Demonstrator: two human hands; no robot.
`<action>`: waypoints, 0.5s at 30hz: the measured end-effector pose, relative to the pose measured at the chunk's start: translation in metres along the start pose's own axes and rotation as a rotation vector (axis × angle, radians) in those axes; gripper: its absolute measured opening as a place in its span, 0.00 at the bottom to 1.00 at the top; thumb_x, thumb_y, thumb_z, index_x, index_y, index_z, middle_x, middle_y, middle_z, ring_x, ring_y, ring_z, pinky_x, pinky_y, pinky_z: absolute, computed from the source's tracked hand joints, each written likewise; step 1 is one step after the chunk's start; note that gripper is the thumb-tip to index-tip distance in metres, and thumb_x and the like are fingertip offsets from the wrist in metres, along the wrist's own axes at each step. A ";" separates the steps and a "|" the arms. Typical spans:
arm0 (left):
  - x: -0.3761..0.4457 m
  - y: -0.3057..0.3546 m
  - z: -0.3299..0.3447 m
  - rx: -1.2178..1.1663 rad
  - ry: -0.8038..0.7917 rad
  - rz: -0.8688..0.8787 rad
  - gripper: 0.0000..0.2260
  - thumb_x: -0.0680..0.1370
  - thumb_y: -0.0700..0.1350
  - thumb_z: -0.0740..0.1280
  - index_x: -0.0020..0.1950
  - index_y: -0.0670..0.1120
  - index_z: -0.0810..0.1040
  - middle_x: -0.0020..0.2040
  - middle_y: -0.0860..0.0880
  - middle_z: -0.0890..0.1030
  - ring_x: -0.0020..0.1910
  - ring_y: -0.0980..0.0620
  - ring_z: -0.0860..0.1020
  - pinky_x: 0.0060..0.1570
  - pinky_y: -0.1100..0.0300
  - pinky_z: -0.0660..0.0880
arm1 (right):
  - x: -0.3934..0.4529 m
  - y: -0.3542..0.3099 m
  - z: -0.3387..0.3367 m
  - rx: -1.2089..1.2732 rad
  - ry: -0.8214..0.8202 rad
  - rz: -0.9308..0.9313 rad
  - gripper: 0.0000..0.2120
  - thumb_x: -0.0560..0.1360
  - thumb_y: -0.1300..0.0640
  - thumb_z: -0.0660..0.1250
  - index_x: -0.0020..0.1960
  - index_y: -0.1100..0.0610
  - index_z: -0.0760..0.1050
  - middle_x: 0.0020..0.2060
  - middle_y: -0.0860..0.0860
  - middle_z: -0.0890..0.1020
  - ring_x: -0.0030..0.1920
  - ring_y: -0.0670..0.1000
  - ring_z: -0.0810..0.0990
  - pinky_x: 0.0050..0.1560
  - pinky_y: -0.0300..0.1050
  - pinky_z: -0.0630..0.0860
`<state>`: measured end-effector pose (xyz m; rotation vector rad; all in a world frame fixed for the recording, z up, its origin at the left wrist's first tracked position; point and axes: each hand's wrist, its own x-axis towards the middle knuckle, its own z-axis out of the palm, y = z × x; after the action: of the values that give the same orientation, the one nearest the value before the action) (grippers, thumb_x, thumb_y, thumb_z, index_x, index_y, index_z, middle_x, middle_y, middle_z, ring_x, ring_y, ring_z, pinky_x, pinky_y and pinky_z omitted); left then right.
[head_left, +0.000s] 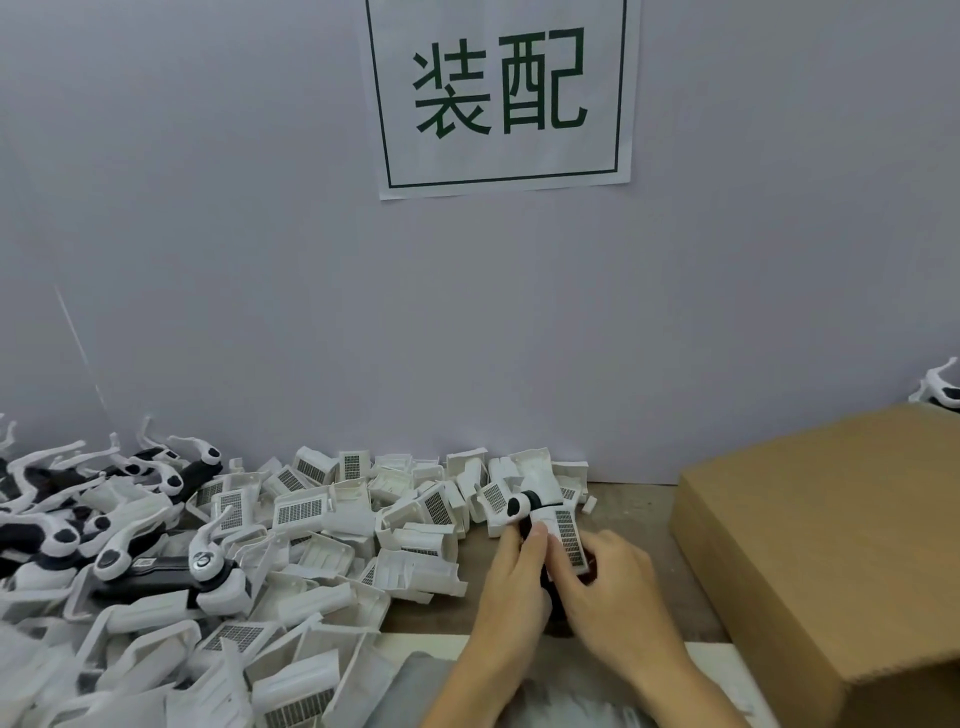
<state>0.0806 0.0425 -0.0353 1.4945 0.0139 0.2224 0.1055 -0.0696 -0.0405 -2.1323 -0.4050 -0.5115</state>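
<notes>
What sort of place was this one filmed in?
Likely a factory assembly bench: heaps of identical white grille parts, a cardboard box, and the left hand and right hand holding one unit.

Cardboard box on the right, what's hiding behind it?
A white and black handle part peeks out behind the cardboard box, by the grey wall. The box covers the rest of it and anything else there.

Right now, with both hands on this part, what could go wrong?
The right hand pinches the grid piece; forcing it on could nip or scrape skin. The left hand grips the handle right beside the pile, so a slip might scatter loose parts.
</notes>
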 end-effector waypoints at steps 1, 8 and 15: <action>-0.001 0.001 0.000 -0.003 0.002 0.002 0.10 0.85 0.51 0.59 0.60 0.58 0.78 0.38 0.56 0.82 0.30 0.61 0.78 0.30 0.71 0.71 | 0.000 0.001 0.000 0.020 0.009 -0.012 0.20 0.77 0.35 0.58 0.32 0.45 0.72 0.31 0.46 0.77 0.37 0.42 0.76 0.32 0.37 0.69; -0.003 0.004 -0.003 -0.068 0.052 0.023 0.08 0.84 0.47 0.63 0.61 0.54 0.78 0.49 0.61 0.85 0.49 0.66 0.82 0.42 0.74 0.75 | -0.001 -0.010 -0.006 -0.071 -0.063 -0.050 0.24 0.71 0.29 0.54 0.36 0.48 0.74 0.35 0.42 0.79 0.33 0.46 0.75 0.28 0.42 0.67; -0.004 0.007 -0.002 -0.089 0.081 0.038 0.07 0.82 0.46 0.65 0.57 0.51 0.81 0.49 0.53 0.87 0.47 0.60 0.84 0.39 0.72 0.76 | -0.006 -0.019 -0.006 -0.286 -0.119 -0.012 0.19 0.75 0.31 0.50 0.39 0.42 0.70 0.37 0.42 0.71 0.37 0.41 0.73 0.31 0.36 0.63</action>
<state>0.0758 0.0440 -0.0293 1.3976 0.0404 0.3103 0.0904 -0.0647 -0.0271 -2.4457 -0.4327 -0.4731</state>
